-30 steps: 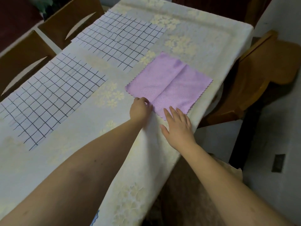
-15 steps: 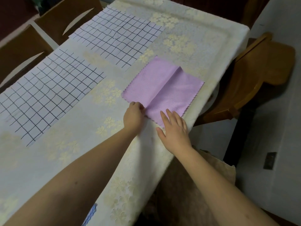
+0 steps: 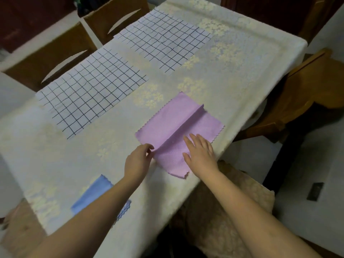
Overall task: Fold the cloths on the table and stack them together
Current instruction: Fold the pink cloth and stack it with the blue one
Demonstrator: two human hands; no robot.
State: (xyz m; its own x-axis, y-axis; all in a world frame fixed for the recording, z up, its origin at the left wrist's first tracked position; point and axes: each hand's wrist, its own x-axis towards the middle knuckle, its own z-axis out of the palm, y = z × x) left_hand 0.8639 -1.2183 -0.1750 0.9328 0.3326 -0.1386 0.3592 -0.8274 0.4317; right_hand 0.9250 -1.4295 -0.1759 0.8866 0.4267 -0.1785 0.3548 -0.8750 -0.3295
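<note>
1. Purple cloth [image 3: 178, 125] lies near the table's [image 3: 251, 58] right edge, a raised crease running along its middle.
2. Left hand [image 3: 138, 161] pinches the cloth's near edge at the crease.
3. Right hand [image 3: 200, 154] rests flat on it, fingers straight.
4. Two checked cloths [image 3: 91, 94] [image 3: 163, 40] lie spread farther back.
5. Blue cloth [image 3: 95, 194] lies under the left forearm.
</note>
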